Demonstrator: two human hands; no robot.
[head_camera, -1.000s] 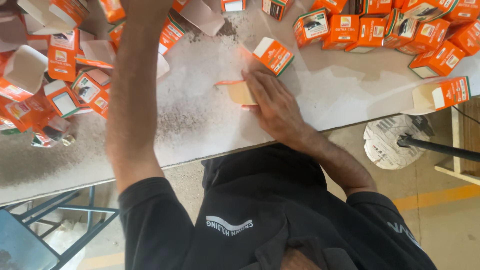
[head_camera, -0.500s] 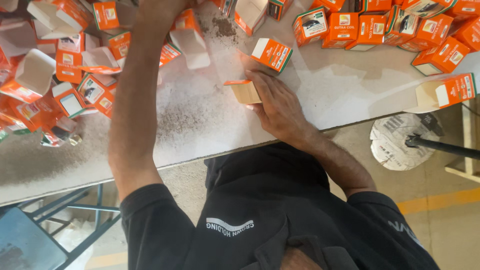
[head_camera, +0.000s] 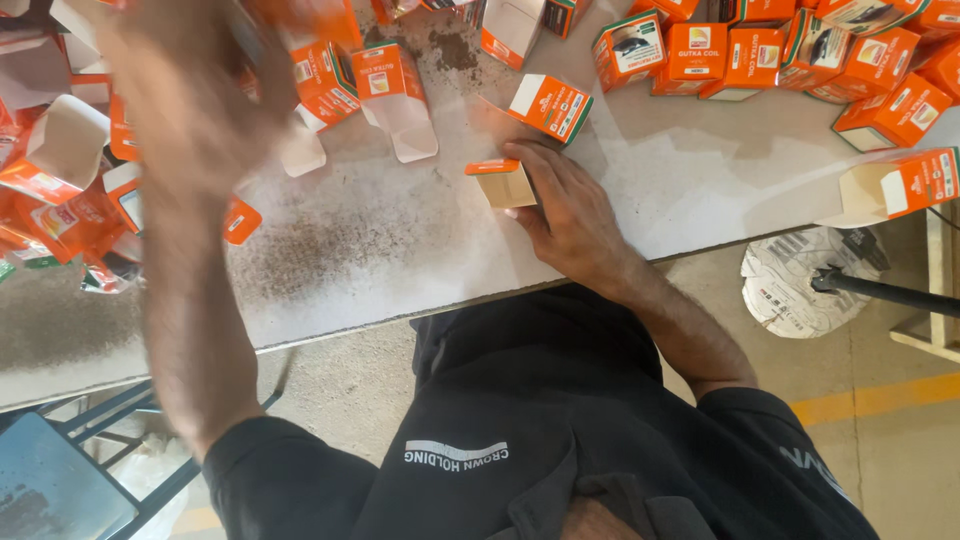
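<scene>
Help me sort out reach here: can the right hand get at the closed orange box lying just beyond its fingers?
Probably yes. The right hand rests on a small open carton, and the closed orange box lies just past its fingers with bare table between.

A stained white table (head_camera: 400, 250) carries scattered orange cartons (head_camera: 700, 55).

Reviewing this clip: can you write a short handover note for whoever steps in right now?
Left hand: raised over the orange cartons at the left of the table, motion-blurred; grip cannot be told.
Right hand: holds a small open carton down on the table.
Done: closed cartons are grouped at the far right.
Left: several cartons lie with open flaps in the middle and on the left.
</scene>
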